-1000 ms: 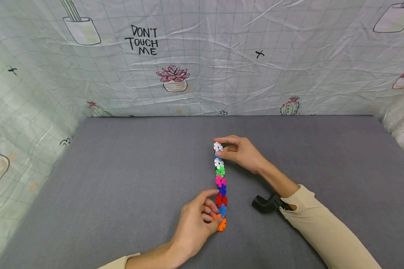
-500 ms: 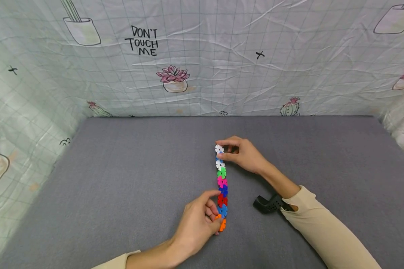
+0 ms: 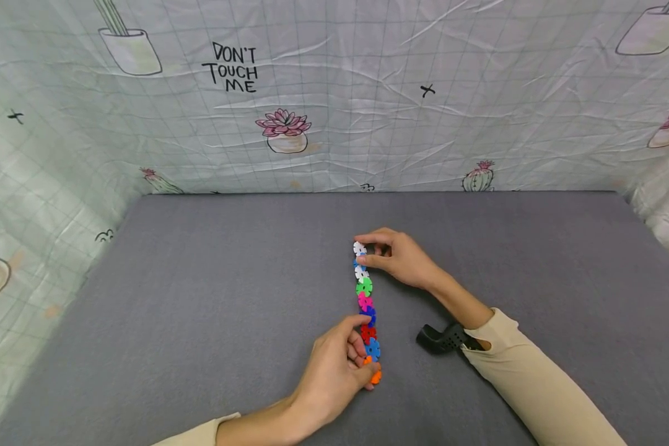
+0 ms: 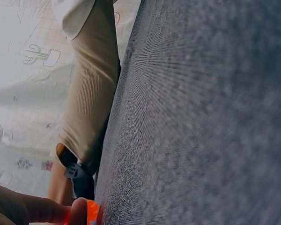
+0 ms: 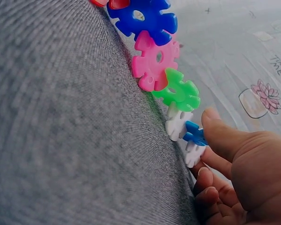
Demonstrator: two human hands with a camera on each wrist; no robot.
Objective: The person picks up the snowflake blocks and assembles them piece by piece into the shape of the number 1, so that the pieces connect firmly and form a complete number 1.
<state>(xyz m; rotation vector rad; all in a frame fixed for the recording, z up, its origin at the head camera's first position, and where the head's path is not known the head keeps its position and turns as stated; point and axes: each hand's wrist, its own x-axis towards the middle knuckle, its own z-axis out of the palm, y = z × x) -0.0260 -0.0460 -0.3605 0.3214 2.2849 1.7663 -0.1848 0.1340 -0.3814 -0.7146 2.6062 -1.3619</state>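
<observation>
A chain of interlocking snowflake discs (image 3: 364, 287) runs lengthwise down the middle of the table, in white, blue, green, pink, dark blue, red and orange. At its near end, my left hand (image 3: 330, 371) pinches the orange disc (image 3: 376, 376), its index fingertip touching the dark blue one. My right hand (image 3: 402, 259) grips the far end, thumb at the small blue disc (image 5: 195, 134) and index finger by the white end disc (image 5: 194, 154). The pink disc (image 5: 155, 62) and green disc (image 5: 179, 92) show uncovered in the right wrist view. In the left wrist view, fingers largely hide the orange disc.
A grey cloth covers the table (image 3: 212, 285). Behind it hangs a white printed curtain (image 3: 357, 93), which also closes off both sides. A black wrist camera (image 3: 441, 338) juts from the right sleeve, just right of the chain.
The chain's near end has shifted slightly right with my left hand, so the chain slants a little more. My right hand keeps its hold at the far end with little movement.
</observation>
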